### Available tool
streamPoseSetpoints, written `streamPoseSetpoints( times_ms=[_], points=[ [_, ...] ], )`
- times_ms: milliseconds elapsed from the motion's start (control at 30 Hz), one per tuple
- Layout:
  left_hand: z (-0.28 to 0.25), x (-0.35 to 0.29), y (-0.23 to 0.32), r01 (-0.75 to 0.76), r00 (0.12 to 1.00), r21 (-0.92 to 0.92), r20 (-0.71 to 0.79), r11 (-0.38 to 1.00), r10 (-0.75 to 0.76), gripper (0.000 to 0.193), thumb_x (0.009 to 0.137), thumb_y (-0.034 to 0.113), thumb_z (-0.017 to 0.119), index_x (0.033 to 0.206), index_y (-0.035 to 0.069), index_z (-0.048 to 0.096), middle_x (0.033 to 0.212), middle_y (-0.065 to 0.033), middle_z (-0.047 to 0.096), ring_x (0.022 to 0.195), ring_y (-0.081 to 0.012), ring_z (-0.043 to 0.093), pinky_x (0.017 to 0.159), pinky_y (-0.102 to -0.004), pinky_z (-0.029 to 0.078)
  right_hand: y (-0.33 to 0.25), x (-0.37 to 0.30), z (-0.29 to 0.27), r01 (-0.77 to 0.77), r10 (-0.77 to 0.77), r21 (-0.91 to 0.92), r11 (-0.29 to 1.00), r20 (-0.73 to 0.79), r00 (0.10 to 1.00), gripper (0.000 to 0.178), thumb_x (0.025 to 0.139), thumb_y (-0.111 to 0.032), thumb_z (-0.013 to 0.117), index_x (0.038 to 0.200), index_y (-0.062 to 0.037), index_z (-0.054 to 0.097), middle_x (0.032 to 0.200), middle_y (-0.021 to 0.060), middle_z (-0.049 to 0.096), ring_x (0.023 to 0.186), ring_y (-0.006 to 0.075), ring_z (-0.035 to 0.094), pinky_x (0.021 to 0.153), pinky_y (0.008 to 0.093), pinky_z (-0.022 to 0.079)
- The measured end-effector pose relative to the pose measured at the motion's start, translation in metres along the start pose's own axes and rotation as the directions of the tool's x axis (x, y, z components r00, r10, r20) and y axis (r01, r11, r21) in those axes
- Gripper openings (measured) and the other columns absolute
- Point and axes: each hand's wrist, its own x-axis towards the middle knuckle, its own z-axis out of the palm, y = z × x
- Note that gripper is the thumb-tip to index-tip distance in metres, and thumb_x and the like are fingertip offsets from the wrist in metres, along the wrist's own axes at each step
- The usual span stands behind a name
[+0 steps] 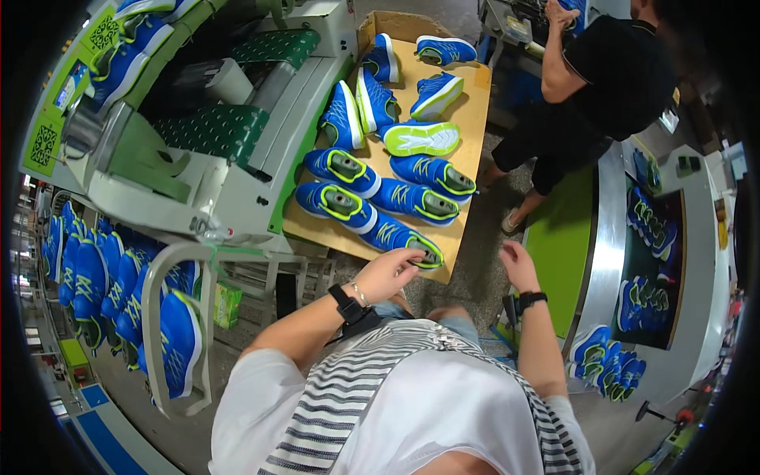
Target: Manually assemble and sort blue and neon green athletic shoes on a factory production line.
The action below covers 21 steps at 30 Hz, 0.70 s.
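My left hand (386, 274) is at the heel end of the nearest blue sneaker (392, 232), at the front edge of a tan board. Its fingers lie over the collar opening with the thumb on the near side, pinching the rim. My right hand (518, 266) is raised to the right of the board, touching nothing, its fingers loosely bent and apart. Several more blue sneakers with lime trim lie on the board (472, 119). One (421, 138) rests on its side, showing a lime and white sole. Dark straps circle both wrists.
On the left stands a machine with a perforated green belt (218, 131). Below it, a metal-framed rack (207, 317) holds several blue sneakers. A green-edged conveyor (558, 245) with more shoes runs along the right. A person in black (609, 79) stands at the far right, handling a blue shoe.
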Motion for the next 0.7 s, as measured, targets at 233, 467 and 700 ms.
streamPoseSetpoints(
  times_ms=[233, 467, 700],
  points=[
    [-0.036, 0.028, -0.001, 0.064, 0.913, -0.278, -0.371, 0.958, -0.169, 0.032, 0.097, 0.015, 0.058, 0.125, 0.000, 0.058, 0.109, -0.0097, 0.068, 0.100, -0.0172, 0.064, 0.085, -0.0289, 0.050, -0.076, 0.223, 0.011, 0.247, -0.250, 0.042, 0.968, 0.227, 0.941, 0.038, 0.094, -0.027, 0.065, 0.116, 0.0031, 0.061, 0.100, 0.0143, 0.069, 0.093, 0.0208, 0.065, 0.084, 0.0313, 0.050],
    [-0.075, 0.181, 0.025, -0.028, 0.713, -0.297, -0.675, 0.955, -0.189, 0.055, 0.098, 0.029, 0.059, 0.139, -0.003, 0.040, 0.128, -0.0219, 0.057, 0.120, -0.0289, 0.056, 0.097, -0.0340, 0.046, -0.106, 0.531, 0.025, 0.081, -0.089, -0.103, 0.991, -0.079, 0.993, 0.100, 0.078, -0.070, 0.063, 0.131, 0.0127, 0.047, 0.124, 0.0306, 0.058, 0.120, 0.0381, 0.056, 0.101, 0.0393, 0.042],
    [-0.132, 0.254, -0.059, 0.429, 0.565, -0.505, -0.496, 0.749, -0.659, 0.099, 0.086, 0.055, 0.065, 0.143, -0.015, 0.024, 0.129, -0.0286, 0.056, 0.117, -0.0344, 0.058, 0.101, -0.0363, 0.043, -0.112, 0.537, 0.056, -0.157, 0.032, 0.239, 0.958, 0.457, 0.889, 0.080, 0.071, -0.051, 0.084, 0.116, 0.0055, 0.049, 0.101, 0.0152, 0.061, 0.076, 0.0193, 0.060, 0.060, 0.0324, 0.052]
  ],
)
